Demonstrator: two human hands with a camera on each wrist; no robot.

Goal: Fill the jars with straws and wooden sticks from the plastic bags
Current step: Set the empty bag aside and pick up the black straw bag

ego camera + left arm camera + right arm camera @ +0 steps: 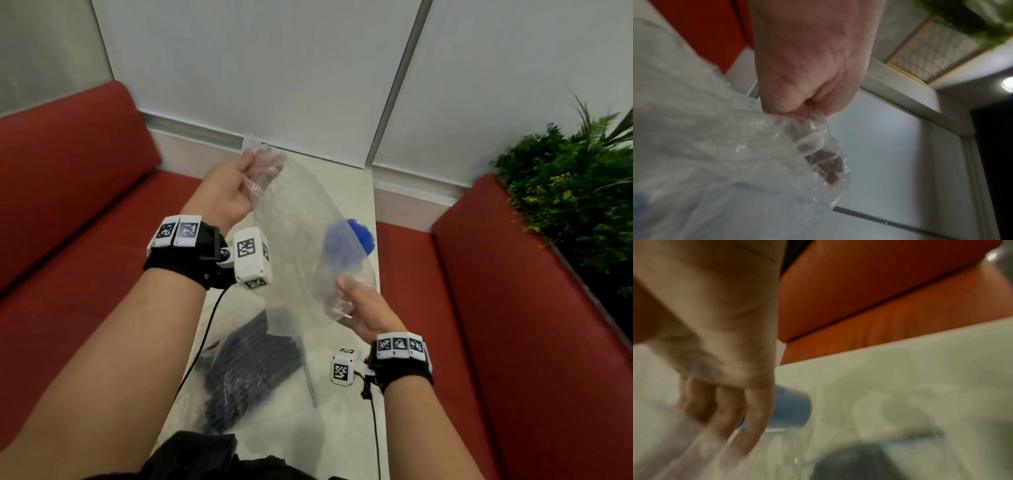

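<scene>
While held aloft over the white table [346,192], the clear plastic bag [294,240] is bunched in the left hand [226,192] and pinched by the right hand [366,308]. Thin, limp, slippery film, seemingly weightless: best gripped at gathered corners. Blue straws [359,236] stand behind it.

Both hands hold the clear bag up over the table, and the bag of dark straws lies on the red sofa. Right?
Not quite. The bag of dark straws lies on the white table, not the sofa, as the head view shows. The left hand and right hand do hold the clear bag up.
</scene>
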